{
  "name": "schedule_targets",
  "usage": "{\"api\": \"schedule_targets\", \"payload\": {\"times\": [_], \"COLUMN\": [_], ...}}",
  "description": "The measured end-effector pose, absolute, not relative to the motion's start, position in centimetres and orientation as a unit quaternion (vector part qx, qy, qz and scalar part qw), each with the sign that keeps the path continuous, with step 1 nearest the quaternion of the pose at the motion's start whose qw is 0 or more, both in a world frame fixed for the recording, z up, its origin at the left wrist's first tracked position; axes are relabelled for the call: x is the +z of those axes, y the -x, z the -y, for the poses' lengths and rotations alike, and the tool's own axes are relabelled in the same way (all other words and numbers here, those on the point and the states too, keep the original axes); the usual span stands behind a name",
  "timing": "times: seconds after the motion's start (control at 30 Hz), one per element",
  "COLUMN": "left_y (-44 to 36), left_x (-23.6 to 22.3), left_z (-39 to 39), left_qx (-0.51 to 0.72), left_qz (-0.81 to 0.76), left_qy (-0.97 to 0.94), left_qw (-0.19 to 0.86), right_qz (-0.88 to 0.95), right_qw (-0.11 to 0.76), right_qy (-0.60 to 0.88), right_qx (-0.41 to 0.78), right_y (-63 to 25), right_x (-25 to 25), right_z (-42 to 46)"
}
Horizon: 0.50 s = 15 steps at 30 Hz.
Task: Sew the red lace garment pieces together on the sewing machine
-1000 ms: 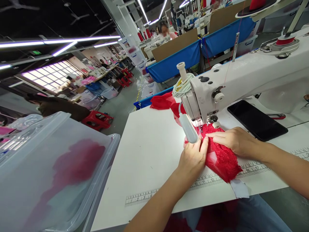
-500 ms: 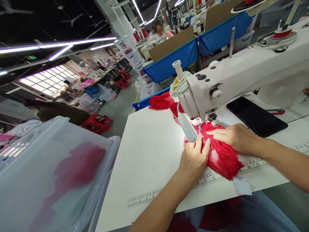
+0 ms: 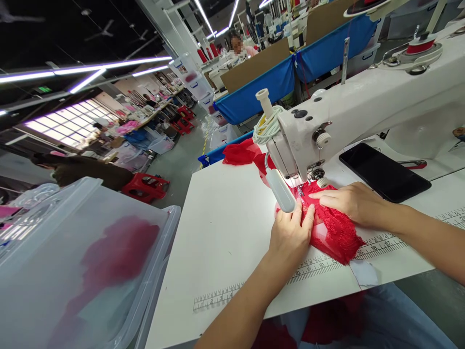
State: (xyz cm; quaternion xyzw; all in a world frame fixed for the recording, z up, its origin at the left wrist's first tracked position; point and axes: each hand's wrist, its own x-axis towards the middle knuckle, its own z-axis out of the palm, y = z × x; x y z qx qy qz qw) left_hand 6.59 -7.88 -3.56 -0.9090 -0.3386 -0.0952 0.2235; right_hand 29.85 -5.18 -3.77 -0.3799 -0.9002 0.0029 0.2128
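A piece of red lace and mesh fabric (image 3: 337, 235) lies under the presser foot (image 3: 300, 190) of a white sewing machine (image 3: 366, 109). My left hand (image 3: 289, 233) rests on its left part, fingers stretched and apart, close in front of the foot. From the right, my right hand (image 3: 358, 204) lies on the lace with its index finger extended toward the needle area; its lower fingers are partly hidden. A small grey lamp (image 3: 281, 194) hangs beside the machine head and lights the fabric, covering some of the cloth near my left fingertips.
A black phone (image 3: 385, 172) and a red-handled tool (image 3: 414, 164) lie by the machine. More red fabric (image 3: 241, 152) trails behind the head. The white table (image 3: 218, 232) has a printed ruler and a paper scrap (image 3: 363, 273). A translucent bin (image 3: 65, 252) stands left.
The view has shifted slightly. Both hands keep nearly the same position on the red lace fabric, which shows little visible movement under the foot.
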Motion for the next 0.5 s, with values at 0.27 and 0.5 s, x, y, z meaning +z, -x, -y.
{"api": "schedule_targets", "payload": {"times": [0.27, 0.5], "left_y": [-6.9, -6.5], "left_x": [-3.0, -2.7], "left_z": [7.4, 7.4], "left_qx": [-0.117, -0.14], "left_qz": [0.345, 0.363], "left_qy": [0.898, 0.904], "left_qw": [0.247, 0.177], "right_qz": [0.895, 0.886], "right_qw": [0.194, 0.196], "right_qy": [0.401, 0.418], "right_qx": [0.024, 0.041], "right_y": [-29.8, -29.4], "right_x": [-3.3, -2.2], "right_z": [4.9, 5.2]}}
